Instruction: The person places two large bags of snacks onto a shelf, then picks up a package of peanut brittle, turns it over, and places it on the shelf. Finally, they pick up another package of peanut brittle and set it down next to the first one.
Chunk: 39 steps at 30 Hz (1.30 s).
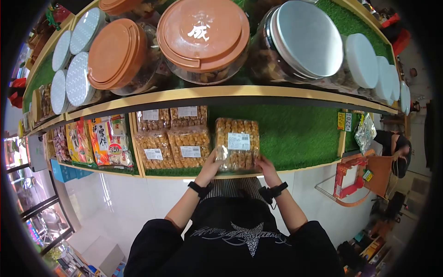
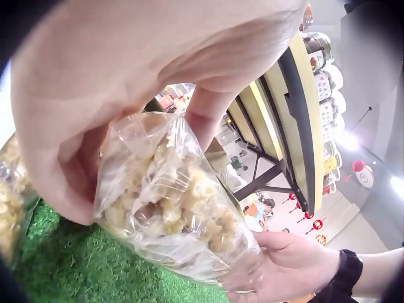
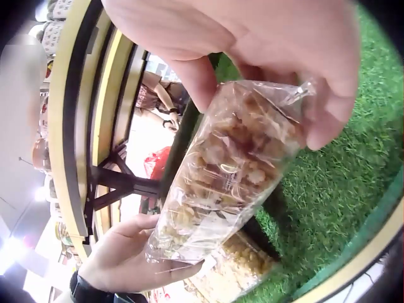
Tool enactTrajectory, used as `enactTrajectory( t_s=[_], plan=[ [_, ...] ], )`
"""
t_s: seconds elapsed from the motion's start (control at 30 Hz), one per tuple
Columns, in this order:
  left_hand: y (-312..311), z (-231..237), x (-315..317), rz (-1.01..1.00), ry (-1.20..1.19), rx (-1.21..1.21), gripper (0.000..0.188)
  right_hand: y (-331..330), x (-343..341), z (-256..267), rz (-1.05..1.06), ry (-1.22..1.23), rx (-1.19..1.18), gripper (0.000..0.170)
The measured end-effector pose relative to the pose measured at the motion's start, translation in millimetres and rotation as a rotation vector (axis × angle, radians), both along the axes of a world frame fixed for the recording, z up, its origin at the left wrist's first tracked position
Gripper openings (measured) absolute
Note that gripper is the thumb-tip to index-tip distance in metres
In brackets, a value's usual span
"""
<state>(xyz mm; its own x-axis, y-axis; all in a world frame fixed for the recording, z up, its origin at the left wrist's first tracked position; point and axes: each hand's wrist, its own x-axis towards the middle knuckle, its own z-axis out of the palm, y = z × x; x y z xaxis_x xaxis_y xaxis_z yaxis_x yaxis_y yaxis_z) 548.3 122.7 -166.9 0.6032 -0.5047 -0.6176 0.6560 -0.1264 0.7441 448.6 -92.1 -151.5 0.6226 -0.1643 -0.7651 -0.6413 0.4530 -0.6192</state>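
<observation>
A clear-wrapped package of nut-like snack pieces [image 1: 237, 143] with a white label is held between both hands over the green turf shelf. At its left end in the head view, the left hand [image 1: 210, 167] grips the wrapper. The right hand [image 1: 267, 169] grips the opposite lower corner. In the left wrist view, the left hand's fingers curl round one end of the package [image 2: 177, 202], with the right hand [image 2: 287, 265] at the far end. The right wrist view shows the right hand [image 3: 265, 57] pinching the package [image 3: 227, 164] across its end.
Similar packages [image 1: 189, 143] stand in stacks left of the held one. A wooden shelf edge [image 1: 221, 93] with large lidded jars [image 1: 203, 34] runs above. Colourful snack bags [image 1: 104, 141] lie further left, past a divider. A seated person [image 1: 394, 150] is at the far right.
</observation>
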Motion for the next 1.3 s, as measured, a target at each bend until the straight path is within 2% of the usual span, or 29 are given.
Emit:
enactTrajectory(
  t_s=[0.07, 0.2, 0.27, 0.3, 0.37, 0.4, 0.43, 0.47, 0.5, 0.63, 0.7, 0.8, 0.87, 0.9, 0.97, 1.0, 1.03, 1.07, 1.17, 1.2, 1.27, 1.3],
  plan=[
    [-10.3, -11.7, 13.5, -0.013, -0.123, 0.112, 0.06, -8.5, 11.5, -15.3, -0.049, -0.051, 0.049, 0.042],
    [-29.8, -23.5, 50.7, 0.026, -0.186, 0.05, 0.067, -24.5, 59.1, -34.5, -0.046, -0.21, 0.07, 0.045],
    [-40.1, -12.0, 67.9, 0.04, -0.21, 0.134, 0.068, -29.6, 84.9, -37.1, 0.008, -0.178, -0.109, 0.046],
    [-44.5, -6.0, 73.2, 0.055, -0.234, 0.213, 0.069, -29.4, 95.9, -44.0, 0.004, -0.177, -0.11, 0.046],
    [-47.6, -4.1, 75.4, 0.028, -0.208, 0.21, 0.069, -25.3, 110.5, -69.7, -0.003, -0.19, -0.26, 0.037],
    [-47.6, -4.7, 75.1, 0.007, -0.185, 0.209, 0.07, -26.1, 113.7, -86.9, -0.006, -0.185, -0.258, 0.037],
    [-45.2, -34.0, 67.1, -0.019, -0.312, 0.199, 0.07, -25.7, 116.6, -107.2, 0.124, -0.118, -0.454, 0.033],
    [-45.1, -32.5, 62.4, -0.022, -0.311, 0.204, 0.07, -24.0, 118.7, -125.4, 0.257, -0.051, -0.648, 0.028],
    [-46.0, -26.8, 57.6, -0.051, -0.276, 0.19, 0.07, -25.2, 118.6, -138.3, 0.303, -0.025, -0.559, 0.045],
    [-48.2, -2.0, 38.5, -0.031, -0.176, 0.171, 0.06, -13.9, 123.4, -135.3, 0.226, -0.115, -0.458, 0.044],
    [-46.5, 8.5, 28.4, 0.033, -0.142, 0.159, 0.051, -10.8, 124.6, -137.9, 0.275, -0.091, -0.682, 0.043],
    [-35.2, 15.7, 13.6, 0.047, -0.131, 0.081, 0.048, -12.9, 120.1, -123.4, 0.293, -0.112, -0.692, 0.048],
    [-25.4, 28.3, 10.6, 0.141, -0.109, -0.035, 0.041, -10.3, 108.2, -110.1, 0.245, -0.041, -0.924, 0.056],
    [-18.1, 33.5, 12.3, 0.154, -0.149, -0.072, 0.039, -13.8, 96.8, -114.9, 0.223, -0.032, -0.948, 0.057],
    [-3.1, 49.5, 19.1, 0.181, -0.217, -0.083, 0.035, -21.8, 72.3, -111.9, 0.116, -0.018, -0.816, 0.056],
    [4.0, 59.4, 22.8, 0.201, -0.246, -0.057, 0.033, -28.9, 54.1, -127.7, 0.068, 0.005, -0.749, 0.054],
    [13.3, 56.2, 25.2, 0.234, -0.276, -0.057, 0.032, -28.8, 38.2, -123.0, 0.063, 0.032, -0.82, 0.052],
    [19.1, 63.4, 29.1, 0.262, -0.291, -0.025, 0.031, -28.4, 23.0, -109.1, 0.017, 0.048, -0.674, 0.051],
    [41.2, 63.8, 39.4, 0.302, -0.35, 0.018, 0.03, -24.7, -28.0, -101.1, -0.025, 0.038, -0.53, 0.035],
    [46.8, 63.6, 42.1, 0.314, -0.359, 0.024, 0.03, -23.4, -46.7, -100.9, 0.047, 0.03, -0.543, 0.028],
    [53.4, 66.2, 47.9, 0.349, -0.323, 0.012, 0.027, -11.9, -67.0, -69.1, -0.022, 0.001, -0.366, 0.022],
    [55.1, 66.3, 49.8, 0.35, -0.327, 0.007, 0.027, -4.2, -71.4, -46.8, -0.036, -0.011, -0.395, 0.021]
  ],
)
